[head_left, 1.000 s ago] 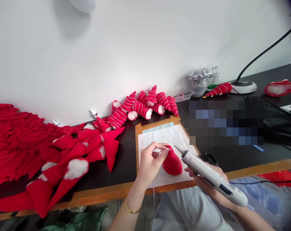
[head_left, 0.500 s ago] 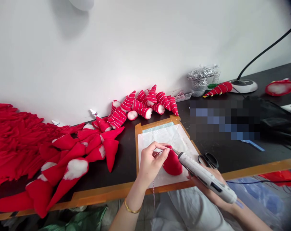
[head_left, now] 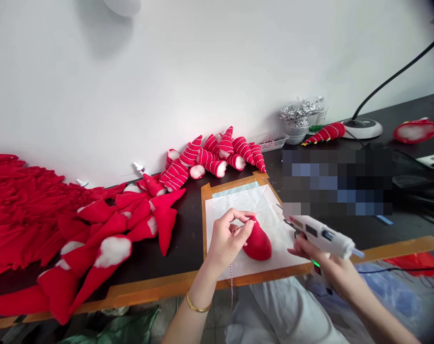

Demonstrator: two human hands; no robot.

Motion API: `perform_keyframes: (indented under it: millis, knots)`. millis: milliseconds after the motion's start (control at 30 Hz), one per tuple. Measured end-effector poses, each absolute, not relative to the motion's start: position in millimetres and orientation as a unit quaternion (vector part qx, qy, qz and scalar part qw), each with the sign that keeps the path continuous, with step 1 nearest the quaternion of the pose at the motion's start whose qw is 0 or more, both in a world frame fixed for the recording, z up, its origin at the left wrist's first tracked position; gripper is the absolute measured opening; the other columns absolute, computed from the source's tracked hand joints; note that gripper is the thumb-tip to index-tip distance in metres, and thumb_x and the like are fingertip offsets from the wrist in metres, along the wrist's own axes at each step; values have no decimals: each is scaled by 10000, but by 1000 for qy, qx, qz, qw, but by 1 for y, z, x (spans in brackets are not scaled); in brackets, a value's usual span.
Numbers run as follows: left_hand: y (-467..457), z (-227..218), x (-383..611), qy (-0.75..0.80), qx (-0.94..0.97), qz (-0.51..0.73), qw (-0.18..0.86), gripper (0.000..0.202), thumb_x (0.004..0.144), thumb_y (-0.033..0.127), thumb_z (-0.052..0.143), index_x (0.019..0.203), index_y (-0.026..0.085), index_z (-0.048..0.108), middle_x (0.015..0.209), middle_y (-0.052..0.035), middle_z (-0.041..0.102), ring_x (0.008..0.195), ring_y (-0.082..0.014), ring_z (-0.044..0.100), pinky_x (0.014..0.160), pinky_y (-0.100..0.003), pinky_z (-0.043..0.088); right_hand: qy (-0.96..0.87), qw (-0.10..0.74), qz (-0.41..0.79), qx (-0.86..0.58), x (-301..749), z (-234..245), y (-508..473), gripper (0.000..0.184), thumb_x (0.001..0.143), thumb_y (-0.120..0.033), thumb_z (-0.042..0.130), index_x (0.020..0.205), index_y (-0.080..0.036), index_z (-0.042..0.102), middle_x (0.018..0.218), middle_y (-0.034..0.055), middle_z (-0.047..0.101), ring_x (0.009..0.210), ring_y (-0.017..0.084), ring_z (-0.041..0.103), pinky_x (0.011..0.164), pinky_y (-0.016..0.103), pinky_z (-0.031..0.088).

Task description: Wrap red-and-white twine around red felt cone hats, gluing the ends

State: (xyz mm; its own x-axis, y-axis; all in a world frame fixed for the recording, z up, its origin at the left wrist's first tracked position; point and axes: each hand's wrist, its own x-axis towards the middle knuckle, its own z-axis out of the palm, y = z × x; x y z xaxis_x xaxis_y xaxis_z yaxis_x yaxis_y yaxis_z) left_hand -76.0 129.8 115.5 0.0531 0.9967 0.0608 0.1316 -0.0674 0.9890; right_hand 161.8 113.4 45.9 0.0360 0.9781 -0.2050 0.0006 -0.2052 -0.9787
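Note:
My left hand (head_left: 231,235) pinches the tip of a red stuffed fabric cone (head_left: 259,242) over the white sheet (head_left: 222,203). A thin red-and-white cord (head_left: 232,279) hangs down below that hand, past the table edge. My right hand (head_left: 322,263) is wrapped around the handle of a white glue gun (head_left: 319,234), whose nozzle points left and up, apart from the cone. A clear glue stick pokes out of the gun's back end, and a green light shows on the handle.
Red stuffed cones (head_left: 111,255) and a heap of red fabric (head_left: 23,210) cover the left side. Cord-wrapped cones (head_left: 211,160) lie along the wall beside a clear tray (head_left: 272,142). Silver tinsel (head_left: 299,114) and a lamp base (head_left: 363,129) stand at the back right. Orange tape lines the table edge.
My right hand has drawn the glue gun away to the right, so its nozzle has left the cone's tip. My left hand keeps its pinch in nearly the same place.

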Motion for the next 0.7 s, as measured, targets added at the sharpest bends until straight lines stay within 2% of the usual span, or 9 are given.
perform_keyframes:
  millis: [100,200,300,367,467,600,700]
  knots:
    - [130,114,-77,501,561,468,464,286,873,412,721,820,180,563,1118,-63,746,477,-19,471,468,-163,471,-455,418,575,-537,177,42,124,432,699,-573,802,875,-187,721,777,69,762,730,263,748,675,336,634]
    - [130,114,-77,502,561,468,463,280,874,410,718,818,181,565,1108,-61,752,469,-18,465,461,-163,465,-492,381,570,-537,186,41,140,409,695,-579,794,754,-185,707,687,64,730,668,244,709,622,330,608]
    - [130,114,-76,503,564,467,459,276,875,406,717,819,180,569,1097,-63,756,469,-19,463,455,-161,453,-527,384,525,-548,190,44,171,445,666,-606,792,725,-174,699,651,67,719,621,236,679,539,311,554]
    - [131,114,-76,505,567,465,455,276,876,407,717,821,180,570,1100,-65,756,480,-22,471,465,-163,463,-561,408,478,-539,193,49,195,470,652,-628,790,721,-173,697,654,71,720,623,233,669,553,315,544]
    - [131,114,-76,507,568,465,451,277,879,410,715,823,179,574,1107,-66,755,490,-25,478,478,-169,478,-584,440,438,-523,197,58,216,501,633,-660,794,703,-174,691,693,83,728,686,241,683,627,321,560]
    - [131,113,-76,507,566,466,454,278,877,409,721,823,175,582,1098,-67,753,493,-27,496,483,-175,474,-574,459,456,-503,195,74,184,451,772,-645,722,812,-195,717,818,89,754,832,279,737,640,308,595]
    - [132,113,-75,507,564,465,456,281,876,411,725,819,173,587,1105,-71,747,522,-39,536,488,-178,463,-580,455,484,-471,185,80,136,414,799,-617,718,790,-203,743,871,103,782,999,331,751,833,361,626]
